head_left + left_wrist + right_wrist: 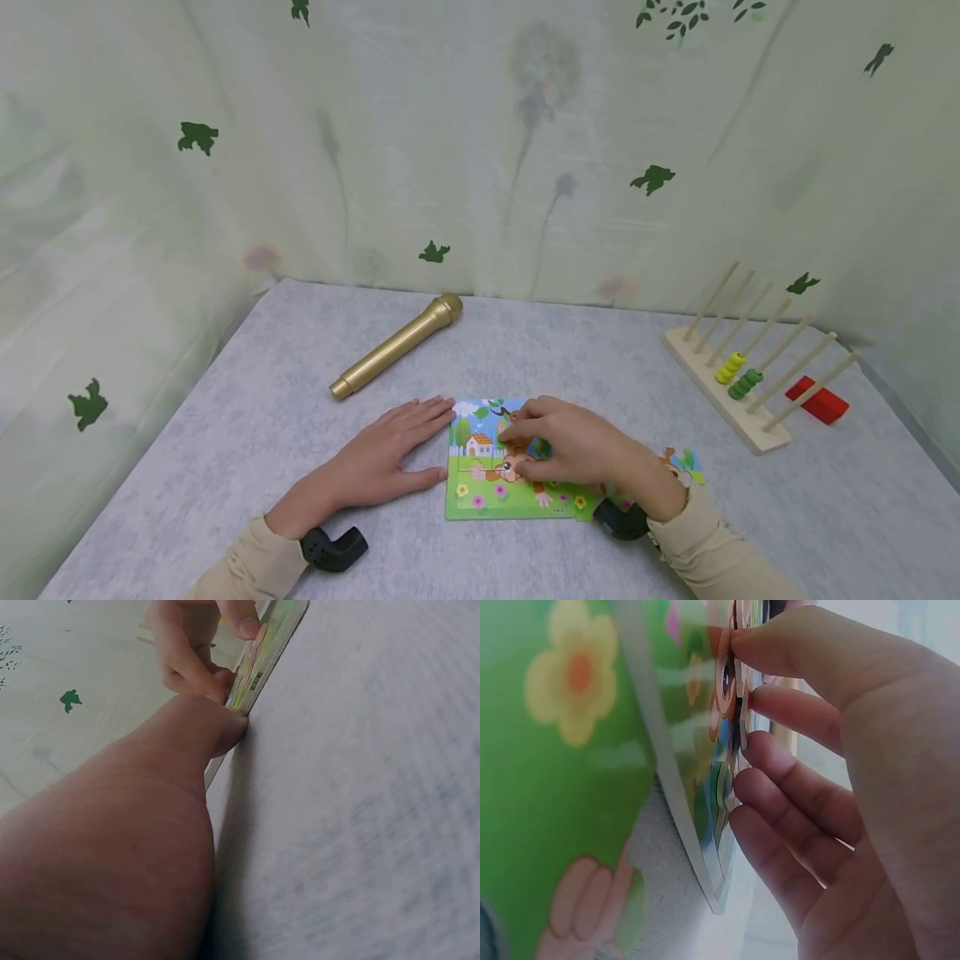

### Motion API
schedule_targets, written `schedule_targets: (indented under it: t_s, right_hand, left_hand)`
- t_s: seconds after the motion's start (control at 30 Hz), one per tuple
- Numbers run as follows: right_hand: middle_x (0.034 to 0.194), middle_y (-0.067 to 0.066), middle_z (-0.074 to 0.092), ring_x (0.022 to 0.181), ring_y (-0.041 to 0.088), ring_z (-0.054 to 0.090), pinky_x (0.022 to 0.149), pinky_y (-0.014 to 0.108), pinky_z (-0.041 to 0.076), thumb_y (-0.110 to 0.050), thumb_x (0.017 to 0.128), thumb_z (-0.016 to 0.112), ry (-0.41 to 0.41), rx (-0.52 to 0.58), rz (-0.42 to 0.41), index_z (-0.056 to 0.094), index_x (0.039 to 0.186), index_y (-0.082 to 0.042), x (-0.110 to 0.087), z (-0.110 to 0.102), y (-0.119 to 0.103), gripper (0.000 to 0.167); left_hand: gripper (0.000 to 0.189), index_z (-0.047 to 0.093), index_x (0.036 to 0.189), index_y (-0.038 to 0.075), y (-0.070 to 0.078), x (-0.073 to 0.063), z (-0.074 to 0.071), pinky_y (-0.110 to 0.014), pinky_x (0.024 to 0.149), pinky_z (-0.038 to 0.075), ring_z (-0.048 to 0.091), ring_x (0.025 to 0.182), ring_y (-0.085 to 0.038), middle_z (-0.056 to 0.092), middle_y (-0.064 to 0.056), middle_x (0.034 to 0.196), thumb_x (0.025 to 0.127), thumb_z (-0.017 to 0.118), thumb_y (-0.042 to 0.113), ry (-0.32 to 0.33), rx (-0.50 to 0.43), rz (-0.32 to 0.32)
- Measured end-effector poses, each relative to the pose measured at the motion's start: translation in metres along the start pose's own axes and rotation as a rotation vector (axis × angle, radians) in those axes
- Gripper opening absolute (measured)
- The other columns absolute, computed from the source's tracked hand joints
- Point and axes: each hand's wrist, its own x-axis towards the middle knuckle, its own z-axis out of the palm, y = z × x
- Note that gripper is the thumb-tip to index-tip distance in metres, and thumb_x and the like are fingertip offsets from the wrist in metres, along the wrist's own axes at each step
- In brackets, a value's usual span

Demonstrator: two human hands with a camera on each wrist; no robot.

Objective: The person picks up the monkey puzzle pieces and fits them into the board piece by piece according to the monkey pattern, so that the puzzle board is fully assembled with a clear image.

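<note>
Lower centre, the right hand (573,442) pinches 1 puzzle piece (515,450); best press it level, the empty, straight-fingered left hand (378,458) bracing the board (510,508).

Puzzle (480,492) is showing a smooth, glossy printed face. Microphone (397,346) is giving off a metallic gold sheen. Bench (225,400) is wearing matt, mottled cloth. Peg rack (742,412) is showing bare, matt wood. Backdrop (420,150) is hanging in creased cloth. Red block (828,406) is looking smooth, maybe painted wood.
</note>
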Motion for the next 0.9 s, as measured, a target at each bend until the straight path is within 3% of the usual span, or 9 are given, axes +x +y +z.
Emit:
schedule_targets:
  t_s: [0.47, 0.9]
  right_hand:
    - [0.116, -0.007, 0.067, 0.11, 0.012, 0.061, 0.093, 0.031, 0.057, -0.041, 0.099, 0.07, -0.043, 0.022, 0.049, 0.075, 0.128, -0.023, -0.002, -0.0012, -0.0018, 0.035]
    - [0.118, -0.008, 0.069, 0.122, 0.017, 0.061, 0.103, 0.037, 0.055, -0.043, 0.099, 0.068, -0.042, 0.033, 0.027, 0.073, 0.131, -0.019, -0.0031, -0.0022, -0.0013, 0.04]
  left_hand:
    - [0.076, 0.038, 0.161, 0.015, 0.0002, 0.0002, -0.0003, -0.05, 0.128, 0.025, 0.028, 0.157, -0.023, 0.031, 0.0, 0.169, 0.101, 0.06, 0.055, -0.001, -0.001, -0.003]
    - [0.076, 0.038, 0.161, 0.014, 0.0002, 0.0001, -0.0009, -0.051, 0.128, 0.026, 0.028, 0.156, -0.024, 0.031, -0.001, 0.169, 0.101, 0.059, 0.056, -0.003, -0.005, 0.003]
